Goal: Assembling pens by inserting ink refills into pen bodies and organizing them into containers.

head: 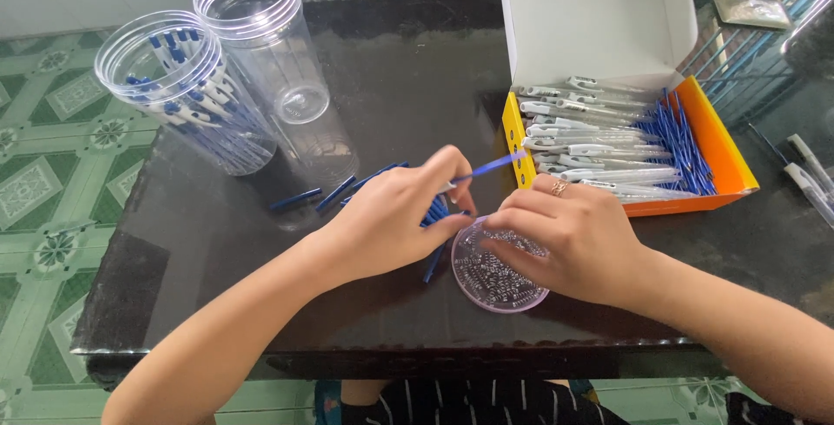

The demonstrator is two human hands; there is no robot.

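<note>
Thin blue refill (486, 167) — tiny metal springs (495, 273)

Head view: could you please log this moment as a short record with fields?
Left hand: pinches a thin blue refill
Right hand: fingers down in the round clear dish of small metal springs
Under the hands: loose blue caps on the dark table
Open box: clear pen barrels and blue refills
Jars: one with assembled pens, one empty

Bright daylight, soft shadows; glare on glossy dark tabletop (408, 69) near top; slight motion blur on fingers (452, 164); edges slightly bent.
</note>
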